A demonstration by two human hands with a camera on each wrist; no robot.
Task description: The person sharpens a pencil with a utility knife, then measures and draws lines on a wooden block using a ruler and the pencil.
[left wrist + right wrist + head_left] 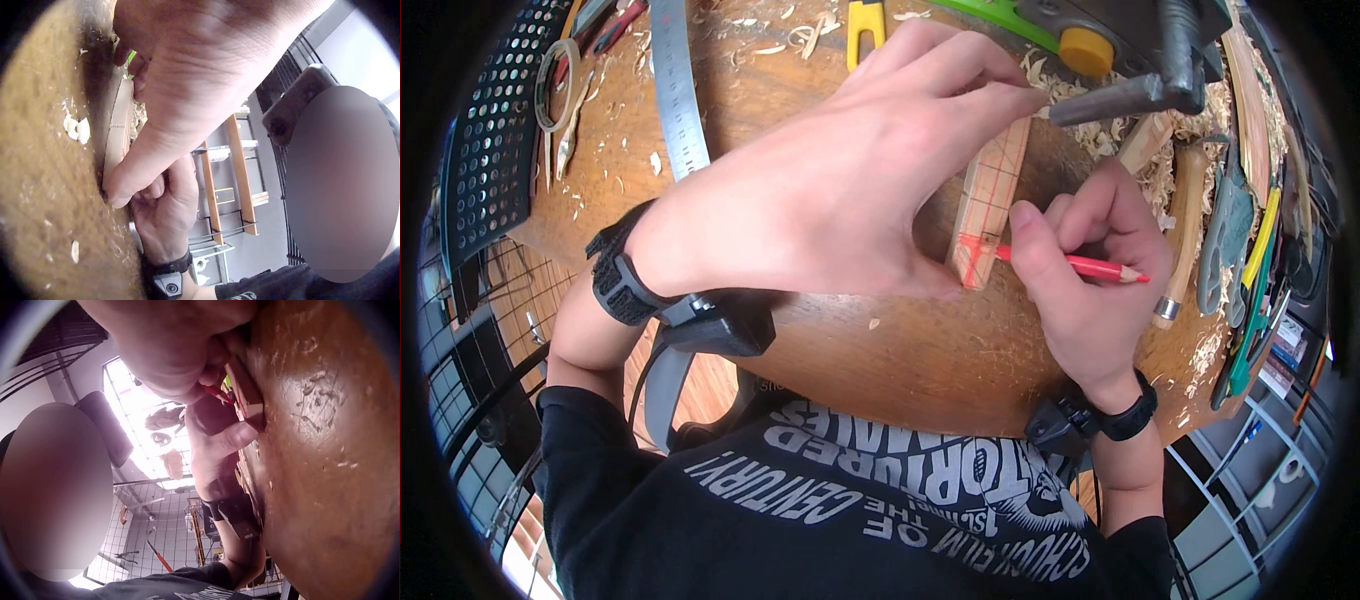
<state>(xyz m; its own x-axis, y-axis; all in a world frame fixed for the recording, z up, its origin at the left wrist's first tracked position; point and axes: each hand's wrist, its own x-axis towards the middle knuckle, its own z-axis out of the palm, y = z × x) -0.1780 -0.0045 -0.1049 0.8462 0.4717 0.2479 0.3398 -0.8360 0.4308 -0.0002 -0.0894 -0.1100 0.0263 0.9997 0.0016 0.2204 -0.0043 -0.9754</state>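
A narrow wooden block (998,185) lies on the table, its upper face marked with red and dark lines and red strokes near the close end. My left hand (830,185) spans its length, thumb at the near end and fingers at the far end. In the left wrist view, the thumb presses the block's end (115,159) beside the tabletop. My right hand (1090,285) pinches a red pencil (1100,268) between thumb and fingers. One end meets the block's marked face; the other, sharpened, points right.
A steel ruler (677,95) lies at the left, near a black perforated sheet (485,150). A metal bar handle (1115,100) juts in beyond the block. Wood shavings, a wooden-handled tool (1185,215) and several other tools crowd the right side of the table (900,350).
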